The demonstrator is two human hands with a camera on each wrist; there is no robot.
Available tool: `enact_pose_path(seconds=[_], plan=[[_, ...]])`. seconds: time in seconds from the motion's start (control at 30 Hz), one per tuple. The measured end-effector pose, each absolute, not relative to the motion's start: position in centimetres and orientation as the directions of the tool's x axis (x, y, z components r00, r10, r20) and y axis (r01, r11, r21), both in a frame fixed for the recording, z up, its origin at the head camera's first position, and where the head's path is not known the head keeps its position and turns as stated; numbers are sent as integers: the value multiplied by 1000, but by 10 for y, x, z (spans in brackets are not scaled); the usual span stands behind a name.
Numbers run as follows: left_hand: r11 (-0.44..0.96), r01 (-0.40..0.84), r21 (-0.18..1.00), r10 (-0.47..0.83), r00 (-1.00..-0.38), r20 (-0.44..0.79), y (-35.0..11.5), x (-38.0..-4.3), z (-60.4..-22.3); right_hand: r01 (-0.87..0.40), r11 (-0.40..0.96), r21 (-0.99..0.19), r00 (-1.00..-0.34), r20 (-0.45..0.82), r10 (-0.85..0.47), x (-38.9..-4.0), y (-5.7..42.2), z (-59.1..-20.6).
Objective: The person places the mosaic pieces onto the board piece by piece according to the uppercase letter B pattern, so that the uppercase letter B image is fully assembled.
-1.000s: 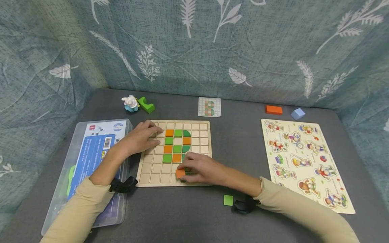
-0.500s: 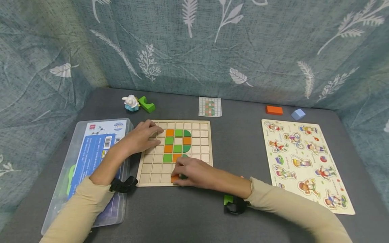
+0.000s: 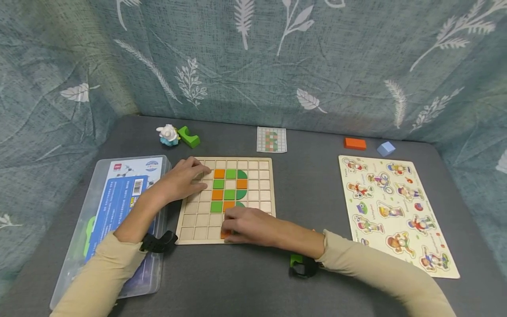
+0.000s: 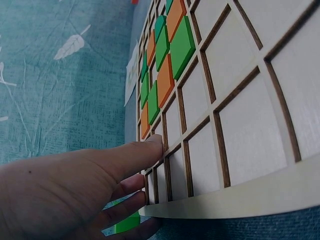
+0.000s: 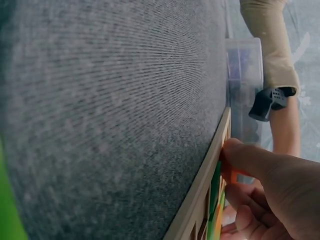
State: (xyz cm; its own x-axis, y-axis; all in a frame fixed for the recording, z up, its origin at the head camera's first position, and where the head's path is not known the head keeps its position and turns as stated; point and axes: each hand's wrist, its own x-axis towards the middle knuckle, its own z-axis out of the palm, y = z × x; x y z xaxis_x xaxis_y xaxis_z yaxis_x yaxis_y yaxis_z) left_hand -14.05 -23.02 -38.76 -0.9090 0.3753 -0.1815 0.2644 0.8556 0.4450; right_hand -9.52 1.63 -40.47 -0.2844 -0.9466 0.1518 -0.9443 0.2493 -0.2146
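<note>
A wooden grid board [image 3: 265,184] lies on the dark table, with orange, light green and dark green tiles set in its middle cells. My right hand [image 3: 255,226] is low over the board's near rows and pinches an orange square tile [image 3: 225,234] at the nearest row. In the right wrist view, thumb and fingers meet around that orange tile [image 5: 231,175], beside a dark green piece. My left hand [image 3: 183,178] rests at the board's left side, fingers extended. Its thumb [image 4: 150,146] touches the grid in the left wrist view. The right hand covers several cells.
A clear plastic case [image 3: 154,281] stands at the left. Behind the board are a small pattern card [image 3: 271,140], a toy figure [image 3: 168,134] and a green block [image 3: 189,137]. A picture puzzle board [image 3: 400,220] lies right. A green tile [image 3: 295,259] sits under the right wrist.
My right hand has moved left and nearer, bringing the orange tile down to the board's nearest row. In the last half second it has barely shifted. The left hand stays in place.
</note>
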Motion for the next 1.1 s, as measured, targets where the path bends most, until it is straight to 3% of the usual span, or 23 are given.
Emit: enact_pose_path(seconds=[0.57,0.8,0.87,1.1], plan=[[848,263,460,378,-909,-177,-231,-140,-386,-922,236,-308,-268,63,-961,-99,12,-401],[852,249,461,370,-909,-194,-230,-139,-388,-936,220,-274,-255,99,-962,-101,29,-398],[851,250,462,372,-907,-195,-230,-139,-388,-920,222,-324,-278,140,-950,-101,44,-397],[849,258,461,379,-905,-193,-230,-140,-386,-824,303,-479,-459,252,-852,-96,117,-403]])
